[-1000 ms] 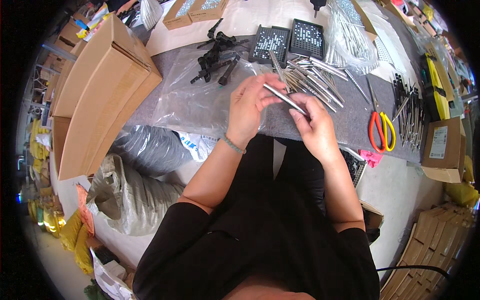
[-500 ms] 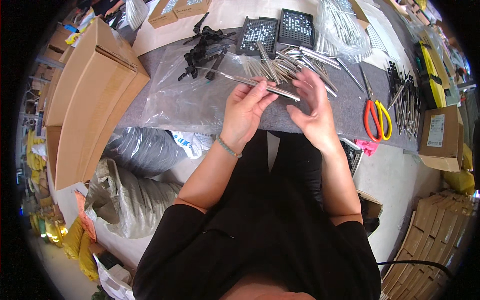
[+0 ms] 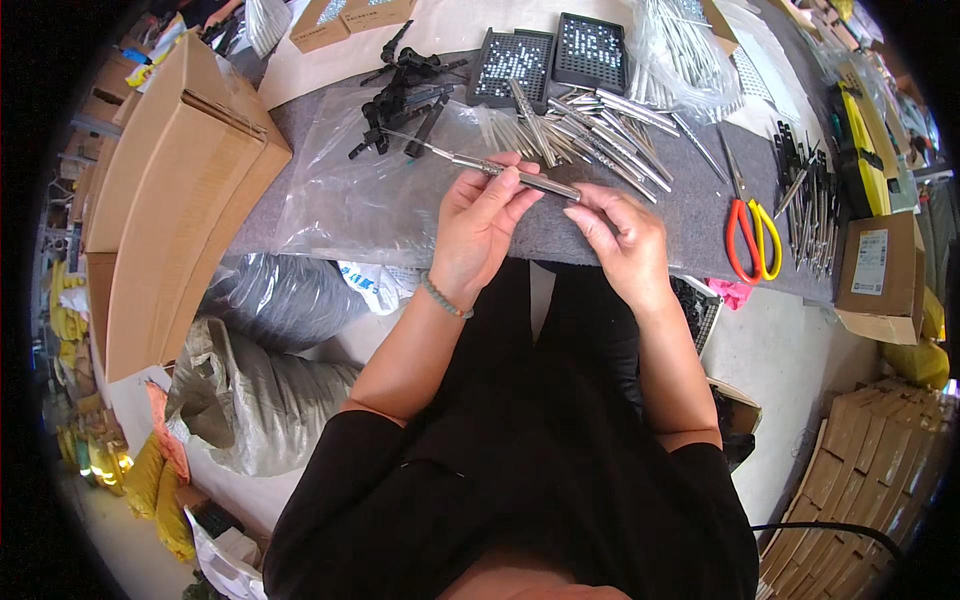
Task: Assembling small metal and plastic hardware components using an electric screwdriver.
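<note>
My left hand (image 3: 472,225) is closed round a slim silver metal tube (image 3: 550,187) held above the table's near edge. A thinner rod stretches from the tube's left end toward some black plastic parts (image 3: 408,85). At the other end, my right hand (image 3: 628,238) pinches the tip between thumb and fingers; whether a small piece sits in that pinch is hidden. Just beyond both hands lies a loose pile of similar metal tubes (image 3: 610,140). A clear plastic bag (image 3: 335,190) is spread flat to the left of the pile.
Two black trays (image 3: 512,68) of small shiny pieces stand behind the pile. Scissors (image 3: 742,235) with red and yellow handles lie to the right, beside several dark slender rods (image 3: 805,205). A tall cardboard box (image 3: 190,200) borders the left side. A woven sack (image 3: 265,395) rests below.
My right hand has come in from spread fingers to a pinch at the tube's right end. My left hand and the tube have shifted slightly left.
</note>
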A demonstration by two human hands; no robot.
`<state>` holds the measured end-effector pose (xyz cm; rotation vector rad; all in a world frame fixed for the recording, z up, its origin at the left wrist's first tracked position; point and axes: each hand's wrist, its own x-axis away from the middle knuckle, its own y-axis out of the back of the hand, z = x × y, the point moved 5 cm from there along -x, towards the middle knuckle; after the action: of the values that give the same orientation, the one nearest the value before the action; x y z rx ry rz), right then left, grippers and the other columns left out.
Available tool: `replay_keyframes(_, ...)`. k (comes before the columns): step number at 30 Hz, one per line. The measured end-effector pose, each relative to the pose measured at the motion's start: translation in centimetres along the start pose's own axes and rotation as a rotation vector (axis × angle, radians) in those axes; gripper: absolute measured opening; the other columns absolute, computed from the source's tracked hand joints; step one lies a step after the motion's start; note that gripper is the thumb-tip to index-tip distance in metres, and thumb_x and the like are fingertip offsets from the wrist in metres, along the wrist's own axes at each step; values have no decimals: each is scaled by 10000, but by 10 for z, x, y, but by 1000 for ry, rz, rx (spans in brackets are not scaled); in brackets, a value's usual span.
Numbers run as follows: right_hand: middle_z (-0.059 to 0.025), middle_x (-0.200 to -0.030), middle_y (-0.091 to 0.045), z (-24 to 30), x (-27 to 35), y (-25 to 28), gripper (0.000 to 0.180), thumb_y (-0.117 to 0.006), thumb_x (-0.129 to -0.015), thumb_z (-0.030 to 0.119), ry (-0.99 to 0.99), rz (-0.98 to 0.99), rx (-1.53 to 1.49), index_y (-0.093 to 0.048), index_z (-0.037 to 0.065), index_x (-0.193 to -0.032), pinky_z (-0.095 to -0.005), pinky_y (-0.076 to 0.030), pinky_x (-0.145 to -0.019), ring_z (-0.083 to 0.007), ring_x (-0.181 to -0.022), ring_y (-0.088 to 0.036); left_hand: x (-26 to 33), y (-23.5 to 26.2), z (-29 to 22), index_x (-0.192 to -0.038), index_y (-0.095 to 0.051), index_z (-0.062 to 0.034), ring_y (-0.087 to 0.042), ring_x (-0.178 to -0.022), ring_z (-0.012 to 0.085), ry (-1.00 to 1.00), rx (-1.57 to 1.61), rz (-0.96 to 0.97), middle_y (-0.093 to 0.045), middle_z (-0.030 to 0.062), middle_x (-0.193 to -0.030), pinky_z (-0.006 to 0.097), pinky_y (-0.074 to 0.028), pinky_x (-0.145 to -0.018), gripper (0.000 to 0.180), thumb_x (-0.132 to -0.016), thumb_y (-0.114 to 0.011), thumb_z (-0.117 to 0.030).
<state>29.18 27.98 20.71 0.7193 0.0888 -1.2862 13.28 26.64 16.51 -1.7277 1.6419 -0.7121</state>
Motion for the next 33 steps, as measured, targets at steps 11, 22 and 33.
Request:
replay_keyframes(11, -116, -822, -654, -5, 5, -1, 163, -674, -787, 119, -50, 16, -121, -649, 15, -910, -300, -489, -636, -228, -716, -635, 6, -7, -9, -1154, -499, 3, -565, -1029, 223, -42, -50, 154, -580, 140, -1087, 337, -452, -920, 256, -902, -496, -43)
replay_keyframes(22, -100, -780, -639, -5, 6, -4, 158, -655, -808, 101, -89, -12, -201, -639, 12, -937, -275, -481, -618, -183, -697, -625, 5, -5, -9, -1144, -507, 9, -548, -1060, 287, -67, -79, 153, -576, 160, -1091, 390, -426, -965, 245, -904, -472, -25)
replay_keyframes(33, -71, -813, -645, -17, 13, -15, 185, -614, -858, 118, -232, -13, -448, -618, -37, -959, -237, -494, -655, -121, -731, -625, 4, -10, -15, -1060, -550, -5, -564, -1005, 193, -49, -170, 161, -584, 116, -1044, 330, -450, -905, 171, -905, -503, -61)
